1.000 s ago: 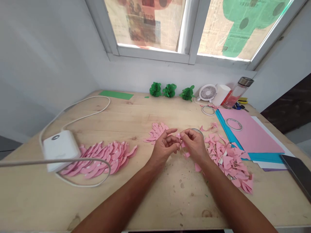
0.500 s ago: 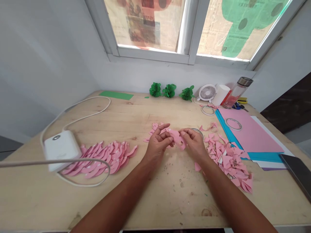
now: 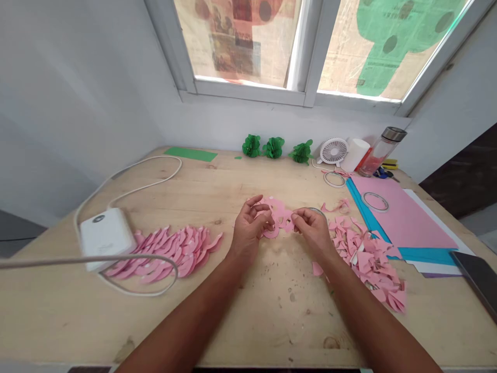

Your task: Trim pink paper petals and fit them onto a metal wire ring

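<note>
In the head view my left hand (image 3: 253, 224) is above the middle of the table, its fingers curled with the thumb near the index finger; whatever is between them, if anything, is too small to tell. Across from it, my right hand (image 3: 310, 224) pinches the edge of a pink paper piece (image 3: 286, 221). More curved pink paper cutouts (image 3: 276, 206) show between and behind the hands, partly hidden by the left fingers. A roll of tape (image 3: 317, 211) lies just behind the right hand, mostly covered.
Overlapping pink petal strips (image 3: 180, 251) lie left, beside a white power bank (image 3: 106, 235) with a looping cable. Pink paper scraps (image 3: 368, 256) are heaped right. Pink sheets (image 3: 407, 217), a phone (image 3: 476, 280), a small fan (image 3: 334, 151), a bottle (image 3: 382, 151) and green paper flowers (image 3: 274, 148) stand around.
My hands have moved slightly apart; the pink piece that was between both hands is now at the right fingertips. The view has shifted a little.
</note>
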Motion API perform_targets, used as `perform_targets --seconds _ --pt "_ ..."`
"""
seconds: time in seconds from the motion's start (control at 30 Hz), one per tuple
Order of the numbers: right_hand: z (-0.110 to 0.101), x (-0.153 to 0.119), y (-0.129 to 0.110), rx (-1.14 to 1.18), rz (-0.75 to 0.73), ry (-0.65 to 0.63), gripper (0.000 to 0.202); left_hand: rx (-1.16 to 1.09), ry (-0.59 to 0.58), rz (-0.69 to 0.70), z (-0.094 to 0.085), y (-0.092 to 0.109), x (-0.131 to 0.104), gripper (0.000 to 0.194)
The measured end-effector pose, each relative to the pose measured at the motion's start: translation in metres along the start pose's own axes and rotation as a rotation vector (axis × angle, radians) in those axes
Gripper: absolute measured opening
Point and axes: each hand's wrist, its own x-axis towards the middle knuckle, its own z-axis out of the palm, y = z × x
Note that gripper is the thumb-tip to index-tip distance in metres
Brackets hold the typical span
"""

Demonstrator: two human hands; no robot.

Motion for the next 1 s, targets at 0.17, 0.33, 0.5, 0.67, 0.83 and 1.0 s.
perform_targets --seconds 0.17,0.33,0.5,0.67,0.83,1.0 --pt "0.001 -0.001 0.001 -0.025 -0.073 0.034 0.018 0.164 -0.052 -0.039 0.007 -0.01 -0.006 0.073" --pt "0.005 -0.003 -0.001 0.075 -0.052 0.013 0.018 0.227 -0.067 -0.058 0.009 -0.016 -0.009 0.046" --pt "0.008 -0.003 0.0 0.145 0.013 -0.03 0.024 0.212 -0.029 -0.055 0.006 -0.015 -0.008 0.028" --pt "0.012 -0.004 0.003 0.122 0.027 -0.061 0.024 0.183 0.026 -0.057 0.006 -0.016 -0.008 0.022" --pt "-0.002 0.002 0.001 0.01 -0.057 -0.068 0.023 0.16 0.087 -0.071 0.006 -0.013 -0.007 0.022" --pt "-0.037 0.017 0.011 -0.514 -0.129 0.288 0.022 0.163 0.103 -0.05 0.005 -0.011 -0.006 0.022"
